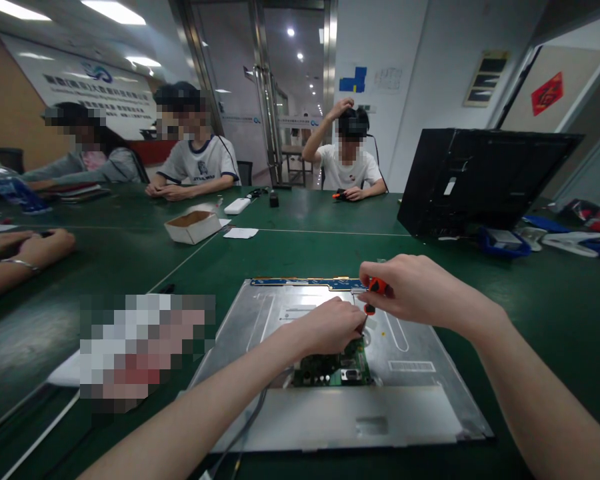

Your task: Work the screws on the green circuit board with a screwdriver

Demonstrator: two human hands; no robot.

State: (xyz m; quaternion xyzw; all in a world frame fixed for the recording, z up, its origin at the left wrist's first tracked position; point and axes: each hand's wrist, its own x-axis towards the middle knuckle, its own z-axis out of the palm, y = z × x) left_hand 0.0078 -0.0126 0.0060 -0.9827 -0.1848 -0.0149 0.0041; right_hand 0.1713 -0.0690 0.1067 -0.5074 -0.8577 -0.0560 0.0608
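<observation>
A bare metal display panel lies flat on the green table in front of me. On its middle sits a green circuit board, partly covered by my left hand. The fingers of that hand are bent down near the board's upper right corner; what they pinch, if anything, is hidden. My right hand is closed around an orange and black screwdriver. Its shaft points down to the board beside my left fingertips. A narrow blue circuit strip runs along the panel's far edge.
A black monitor casing stands at the right, near a blue tray. Beyond the panel are an open cardboard box and a white paper. Grey cables cross the panel's left front. Other people sit around the table.
</observation>
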